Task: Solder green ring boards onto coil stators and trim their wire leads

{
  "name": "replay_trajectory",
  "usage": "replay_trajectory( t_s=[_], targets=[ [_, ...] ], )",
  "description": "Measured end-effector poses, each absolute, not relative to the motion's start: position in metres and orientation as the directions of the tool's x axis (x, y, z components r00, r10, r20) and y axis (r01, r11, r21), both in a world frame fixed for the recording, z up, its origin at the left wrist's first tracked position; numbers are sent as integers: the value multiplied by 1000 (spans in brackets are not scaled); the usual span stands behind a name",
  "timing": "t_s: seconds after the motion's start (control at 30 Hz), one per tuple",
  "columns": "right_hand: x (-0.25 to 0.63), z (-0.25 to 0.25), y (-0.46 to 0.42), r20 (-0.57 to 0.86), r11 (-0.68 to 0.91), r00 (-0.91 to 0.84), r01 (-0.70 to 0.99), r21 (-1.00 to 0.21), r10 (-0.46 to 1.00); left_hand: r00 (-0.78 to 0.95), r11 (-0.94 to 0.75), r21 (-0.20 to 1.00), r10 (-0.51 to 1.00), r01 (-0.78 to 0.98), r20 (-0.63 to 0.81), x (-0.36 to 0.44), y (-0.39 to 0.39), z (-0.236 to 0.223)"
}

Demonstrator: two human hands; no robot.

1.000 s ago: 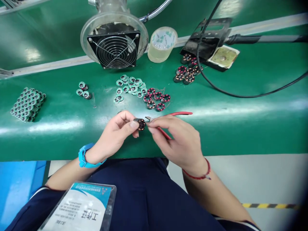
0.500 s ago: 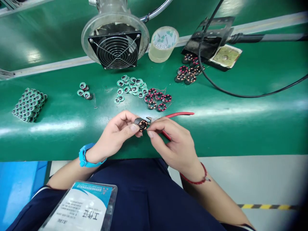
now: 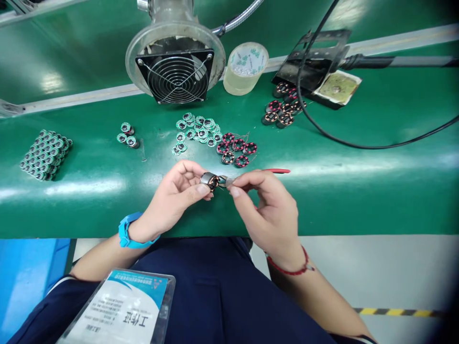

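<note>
My left hand (image 3: 179, 191) pinches a small dark motor stator (image 3: 207, 179) between thumb and fingers, its ring of copper windings turned toward my right hand. My right hand (image 3: 267, 205) has thumb and index finger pressed together just right of the stator; what lies between the fingertips is too small to make out. Close by are the metal jaws of red-handled pliers (image 3: 223, 181), at the stator's edge. One red handle (image 3: 279, 170) shows beyond my right knuckles, and the hand covers most of the rest. Whether this hand bears the pliers' weight is unclear.
Beyond my hands sit stators with pink and copper windings (image 3: 242, 161) and loose green circuit boards (image 3: 210, 124). Stacked green-topped parts (image 3: 45, 155) stand left. Behind are a fume fan (image 3: 178, 79), a tape roll (image 3: 240, 83), more stators (image 3: 285, 119), a soldering-iron stand (image 3: 301, 67) and a black cable (image 3: 344, 139).
My right fingertips have drawn away from the stator, a little to the right. The stator has turned slightly in my left hand. The pliers have hardly shifted.
</note>
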State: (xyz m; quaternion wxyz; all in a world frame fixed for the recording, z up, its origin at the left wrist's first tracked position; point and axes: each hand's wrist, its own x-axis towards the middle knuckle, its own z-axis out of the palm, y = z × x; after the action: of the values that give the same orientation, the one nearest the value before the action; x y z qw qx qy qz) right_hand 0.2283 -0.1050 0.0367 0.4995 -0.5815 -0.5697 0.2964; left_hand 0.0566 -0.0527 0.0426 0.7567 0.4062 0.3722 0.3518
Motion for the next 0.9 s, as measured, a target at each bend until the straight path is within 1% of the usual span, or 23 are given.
replay_trajectory(
  t_s=[0.13, 0.2, 0.27, 0.33, 0.4, 0.47, 0.53, 0.6, 0.67, 0.73, 0.8, 0.9],
  targets=[
    [223, 35, -106, 182, 122, 159, 328, -937, 970, 476, 375, 902, 846, -213, -239, 58, -53, 43],
    [221, 33, -107, 156, 106, 158, 288, -952, 975, 465, 319, 932, 861, -175, -207, 58, -54, 42],
    [219, 30, -109, 135, 90, 175, 246, -965, 975, 444, 195, 977, 886, -91, -136, 57, -56, 41],
    [217, 27, -111, 117, 74, 205, 205, -976, 972, 418, 3, 1000, 908, 27, -14, 55, -58, 37],
    [216, 24, -113, 110, 70, 237, 173, -982, 965, 398, -194, 972, 909, 134, 127, 54, -61, 33],
    [214, 23, -114, 118, 79, 251, 159, -984, 961, 404, -337, 920, 884, 200, 236, 53, -62, 31],
    [212, 22, -114, 124, 88, 244, 153, -984, 962, 437, -439, 861, 847, 257, 301, 54, -62, 32],
    [209, 22, -112, 111, 83, 224, 131, -988, 968, 485, -517, 798, 808, 309, 336, 56, -60, 36],
    [206, 23, -109, 72, 61, 201, 59, -996, 977, 517, -563, 755, 781, 336, 351, 57, -60, 39],
    [204, 24, -107, 9, 19, 177, -59, -998, 984, 525, -564, 759, 775, 324, 352, 57, -60, 40],
    [204, 25, -106, -68, -41, 148, -174, -984, 987, 510, -513, 807, 798, 293, 322, 56, -62, 39],
    [205, 26, -105, -140, -109, 104, -257, -960, 985, 483, -409, 880, 837, 240, 257, 54, -64, 37]
  ],
)
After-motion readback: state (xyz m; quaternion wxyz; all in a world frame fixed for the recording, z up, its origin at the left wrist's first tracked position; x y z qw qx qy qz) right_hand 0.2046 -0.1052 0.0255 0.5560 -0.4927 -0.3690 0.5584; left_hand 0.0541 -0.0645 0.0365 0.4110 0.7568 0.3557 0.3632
